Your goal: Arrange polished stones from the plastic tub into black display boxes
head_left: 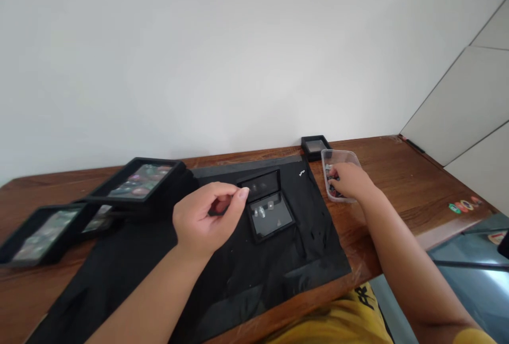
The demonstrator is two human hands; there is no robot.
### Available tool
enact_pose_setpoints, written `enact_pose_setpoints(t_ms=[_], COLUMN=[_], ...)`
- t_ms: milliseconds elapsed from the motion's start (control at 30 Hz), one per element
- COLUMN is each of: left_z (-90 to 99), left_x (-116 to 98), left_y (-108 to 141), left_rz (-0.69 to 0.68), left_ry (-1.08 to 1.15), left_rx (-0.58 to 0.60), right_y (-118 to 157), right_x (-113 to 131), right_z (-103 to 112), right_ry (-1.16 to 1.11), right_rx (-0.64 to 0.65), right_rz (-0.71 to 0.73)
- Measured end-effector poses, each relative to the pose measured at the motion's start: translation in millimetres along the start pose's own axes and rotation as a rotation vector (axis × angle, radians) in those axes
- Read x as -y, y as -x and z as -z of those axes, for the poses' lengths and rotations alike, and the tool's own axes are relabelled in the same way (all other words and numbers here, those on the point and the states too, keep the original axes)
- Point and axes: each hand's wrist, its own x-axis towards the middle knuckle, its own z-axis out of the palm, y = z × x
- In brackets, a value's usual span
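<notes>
A small black display case (274, 215) lies opened on a black mat, its lid (262, 185) tilted up at the back. In its clear window sit several small shiny pieces (260, 211). My left hand (209, 214) is closed in a pinch, thumb and forefinger at the left edge of the lid. To the right, my right hand (348, 178) reaches into a clear plastic container (342, 154), fingers curled down among small dark and pale pieces (332, 187). Whatever is between those fingertips is hidden.
Several black framed cases with shiny contents, including an upper case (139, 179) and a lower one (43, 235), are stacked at left. Another black case (316, 145) stands behind the container. The black mat (254, 275) covers part of the wooden table (392, 174), which has stickers (465, 205).
</notes>
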Motion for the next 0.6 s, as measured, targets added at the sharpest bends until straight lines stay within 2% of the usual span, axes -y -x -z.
enact_pose_setpoints(t_ms=[167,433,500,600], left_z=[1.2,1.5,1.7,2.2], left_x=[-2.7,-4.6,-6.0,-9.1], left_y=[2.0,0.0,-1.9,-3.9], left_rz=[-0.025,-0.079,-0.081,-0.093], left_ry=[0.012,0.056,0.062,0.076], left_rx=[0.05,0.067,0.072,0.078], right_y=[-1.3,2.1,2.3,0.6], right_x=[2.2,9.1,10.5,13.2], right_z=[4.3,17.4,19.6,22.4], right_ry=[-0.038,-0.186,-0.322,-0.708], right_rx=[-0.045,-0.218,-0.292,-0.393], right_rz=[-0.057,-0.071,-0.048,-0.015])
